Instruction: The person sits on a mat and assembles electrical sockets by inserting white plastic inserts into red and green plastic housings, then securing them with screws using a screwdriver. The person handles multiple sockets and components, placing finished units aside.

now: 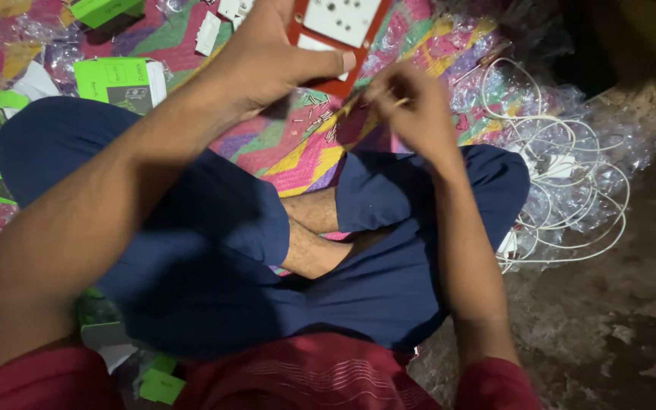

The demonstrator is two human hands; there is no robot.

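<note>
I sit cross-legged in dark blue trousers on a patterned mat [305, 156]. My left hand [271, 53] grips a red board with a white socket plate [339, 23] on it, thumb across its lower edge. My right hand [411, 102] is closed, fingertips pinching something small and thin, likely a screw, just right of the board. Several small screws [316, 114] lie scattered on the mat below the board.
A tangle of white cables [571, 175] sits on clear plastic wrap at the right. Green and white cartons [119, 80] lie at the upper left, with more by my left knee. Small white parts [210, 32] lie near the top. Bare rough floor [616, 319] is at right.
</note>
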